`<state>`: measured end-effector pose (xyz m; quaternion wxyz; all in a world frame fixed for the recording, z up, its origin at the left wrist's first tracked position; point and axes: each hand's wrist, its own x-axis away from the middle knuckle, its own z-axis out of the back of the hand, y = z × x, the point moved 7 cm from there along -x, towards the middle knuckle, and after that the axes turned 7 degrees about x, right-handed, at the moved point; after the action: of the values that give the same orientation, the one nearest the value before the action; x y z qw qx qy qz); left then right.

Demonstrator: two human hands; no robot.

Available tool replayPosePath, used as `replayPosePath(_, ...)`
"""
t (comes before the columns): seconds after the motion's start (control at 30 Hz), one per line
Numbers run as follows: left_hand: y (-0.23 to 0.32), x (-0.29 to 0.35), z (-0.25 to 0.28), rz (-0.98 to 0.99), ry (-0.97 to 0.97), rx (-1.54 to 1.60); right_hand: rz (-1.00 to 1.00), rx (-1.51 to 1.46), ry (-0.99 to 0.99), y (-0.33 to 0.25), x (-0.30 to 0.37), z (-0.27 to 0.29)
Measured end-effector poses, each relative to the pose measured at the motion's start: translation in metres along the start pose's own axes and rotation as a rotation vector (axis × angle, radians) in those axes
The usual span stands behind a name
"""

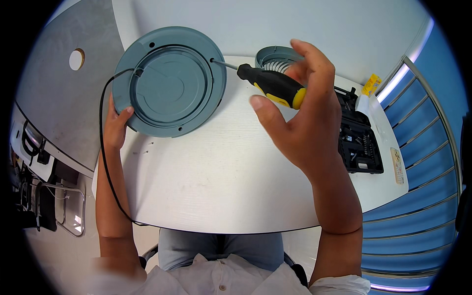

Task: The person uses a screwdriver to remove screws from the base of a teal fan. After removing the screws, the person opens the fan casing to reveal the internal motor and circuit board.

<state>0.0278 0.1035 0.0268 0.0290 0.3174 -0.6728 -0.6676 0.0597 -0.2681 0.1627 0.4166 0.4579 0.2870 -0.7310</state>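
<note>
A round grey-green plastic base [169, 88] is tilted up at the left above the table. My left hand [118, 123] grips its lower left rim, thumb on the near face and the other fingers hidden behind. A black cable [102, 123] runs out of the base and down past my left forearm. The black and yellow screwdriver [270, 83] lies almost level, its tip at a hole near the base's right rim. My right hand [309, 98] is around the handle's end, thumb and index finger spread loosely away from it; the other fingers are partly hidden and blurred.
Behind my right hand stands a grey-green round housing with a pale coiled or ribbed part [275, 61]. An open black tool case [359, 142] lies at the right, near a yellow packet [371, 84]. Small screws [147, 151] lie on the white table [221, 187]. Metal railing [432, 132] curves beyond.
</note>
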Motion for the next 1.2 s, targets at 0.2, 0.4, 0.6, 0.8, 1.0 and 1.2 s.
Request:
replayPosePath(0.2,-0.002,-0.002,0.002,-0.014,-0.011,0.003,-0.295,-0.132,-0.157,0.015,0.004,-0.004)
replayPosePath(0.4,-0.001,0.000,0.000,0.011,0.005,-0.024,0.028,-0.089,0.017,0.002,-0.002,0.000)
replayPosePath(0.6,0.000,-0.001,0.001,-0.003,0.002,-0.014,-0.069,-0.049,-0.136,0.007,0.001,-0.003)
replayPosePath(0.8,0.001,0.000,0.000,-0.003,-0.002,0.000,-0.012,-0.147,0.004,0.003,-0.001,0.000)
replayPosePath(1.0,-0.001,-0.001,0.000,0.001,-0.009,0.006,0.021,-0.188,-0.091,0.001,-0.004,-0.002)
replayPosePath(1.2,0.000,-0.002,0.000,-0.023,-0.020,0.027,-0.365,-0.288,-0.423,0.010,0.003,-0.006)
